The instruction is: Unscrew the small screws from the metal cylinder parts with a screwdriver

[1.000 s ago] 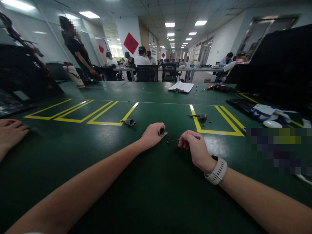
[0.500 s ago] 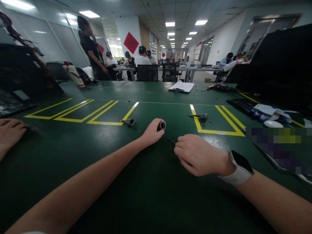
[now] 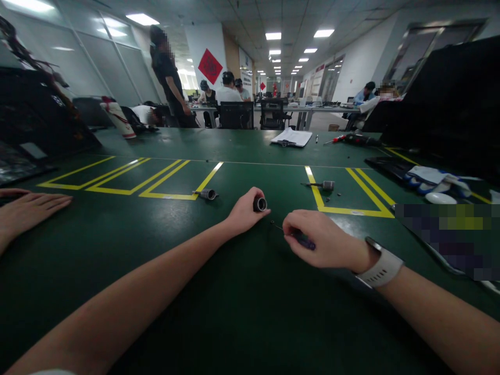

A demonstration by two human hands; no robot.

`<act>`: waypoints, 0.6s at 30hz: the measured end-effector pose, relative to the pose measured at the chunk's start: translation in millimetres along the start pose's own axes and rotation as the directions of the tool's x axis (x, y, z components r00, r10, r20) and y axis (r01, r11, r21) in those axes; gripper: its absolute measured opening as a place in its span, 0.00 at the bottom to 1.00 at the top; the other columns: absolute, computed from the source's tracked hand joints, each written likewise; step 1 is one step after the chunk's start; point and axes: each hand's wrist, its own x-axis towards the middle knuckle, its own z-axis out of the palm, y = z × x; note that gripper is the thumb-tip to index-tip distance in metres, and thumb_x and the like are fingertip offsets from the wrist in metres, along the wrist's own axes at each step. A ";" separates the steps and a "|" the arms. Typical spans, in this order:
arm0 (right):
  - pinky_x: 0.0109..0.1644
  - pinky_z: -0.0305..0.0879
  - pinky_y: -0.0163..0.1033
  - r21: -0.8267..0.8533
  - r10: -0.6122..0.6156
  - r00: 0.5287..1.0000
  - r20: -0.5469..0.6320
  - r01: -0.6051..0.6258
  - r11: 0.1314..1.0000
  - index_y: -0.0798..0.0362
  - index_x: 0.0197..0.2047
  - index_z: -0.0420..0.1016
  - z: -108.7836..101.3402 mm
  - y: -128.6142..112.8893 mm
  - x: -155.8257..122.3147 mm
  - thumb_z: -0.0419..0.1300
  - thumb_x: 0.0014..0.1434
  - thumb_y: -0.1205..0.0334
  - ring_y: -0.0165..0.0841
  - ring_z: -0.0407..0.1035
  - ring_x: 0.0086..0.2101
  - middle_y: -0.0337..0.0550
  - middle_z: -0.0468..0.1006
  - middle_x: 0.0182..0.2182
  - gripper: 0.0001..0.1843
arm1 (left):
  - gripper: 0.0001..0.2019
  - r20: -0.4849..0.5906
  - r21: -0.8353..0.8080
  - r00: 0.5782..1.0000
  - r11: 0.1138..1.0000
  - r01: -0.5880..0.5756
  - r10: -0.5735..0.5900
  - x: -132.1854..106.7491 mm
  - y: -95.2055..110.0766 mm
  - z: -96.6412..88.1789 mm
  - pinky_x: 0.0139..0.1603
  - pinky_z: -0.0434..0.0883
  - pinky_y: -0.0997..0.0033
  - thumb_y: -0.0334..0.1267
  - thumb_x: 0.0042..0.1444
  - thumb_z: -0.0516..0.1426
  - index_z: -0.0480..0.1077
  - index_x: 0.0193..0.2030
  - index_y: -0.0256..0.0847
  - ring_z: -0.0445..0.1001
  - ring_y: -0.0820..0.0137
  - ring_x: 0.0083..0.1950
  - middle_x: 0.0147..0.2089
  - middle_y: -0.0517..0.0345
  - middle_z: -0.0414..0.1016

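My left hand [image 3: 245, 211] is closed around a dark hollow metal cylinder [image 3: 260, 204], its open end facing me. Held in my right hand [image 3: 312, 237] is a small screwdriver-like tool with a dark purple handle [image 3: 304, 241]. Its thin shaft points left towards a tiny dark ring [image 3: 272, 222] on the green table; whether the tip touches the ring I cannot tell. A metal cylinder with a thin stem [image 3: 208, 194] lies left of my left hand. Another such cylinder [image 3: 327, 185] rests beyond my right hand, with tiny dark pieces [image 3: 328, 200] near it.
Yellow tape outlines [image 3: 167, 196] mark the green table [image 3: 242, 297]. Another person's hand [image 3: 37, 208] lies flat at the left. Farther back are a clipboard with papers [image 3: 292, 137] and a red-and-black tool [image 3: 353, 139]. Gloves [image 3: 435, 181] and a white mouse [image 3: 440, 199] sit right.
My right hand has turned, bringing the tool's handle into view, and shifted slightly. My left hand still holds the cylinder. The other person's hand at left has moved rightward and flattened.
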 end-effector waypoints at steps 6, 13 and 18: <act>0.29 0.57 0.38 0.113 0.083 0.992 -0.097 -0.072 0.991 0.52 0.30 0.68 -0.9 1.1 2.7 0.57 0.50 0.69 0.31 0.62 0.26 0.40 0.70 0.26 0.03 | 0.17 -0.008 0.013 0.999 0.999 0.032 -0.032 -0.3 0.3 -0.1 0.32 0.64 0.71 0.37 0.47 0.62 0.60 0.40 0.39 0.68 0.70 0.34 0.35 0.60 0.68; 0.28 0.58 0.38 0.401 0.295 0.910 -0.291 -0.164 0.901 0.51 0.28 0.67 2.1 3.1 5.0 0.58 0.53 0.66 0.31 0.64 0.25 0.37 0.69 0.24 0.04 | 0.09 -0.019 -0.001 0.995 0.995 -0.096 0.096 -1.2 1.3 -2.3 0.35 0.65 0.71 0.41 0.50 0.60 0.65 0.32 0.39 0.68 0.71 0.34 0.32 0.61 0.69; 0.32 0.60 0.39 0.703 0.449 0.844 -0.292 -0.129 0.700 0.51 0.31 0.69 8.6 -0.5 6.3 0.60 0.53 0.62 0.31 0.65 0.28 0.38 0.72 0.26 0.04 | 0.14 -0.072 -0.024 0.992 0.994 -0.109 0.107 -2.3 1.9 -2.1 0.32 0.64 0.72 0.41 0.44 0.64 0.64 0.29 0.38 0.66 0.72 0.32 0.30 0.62 0.67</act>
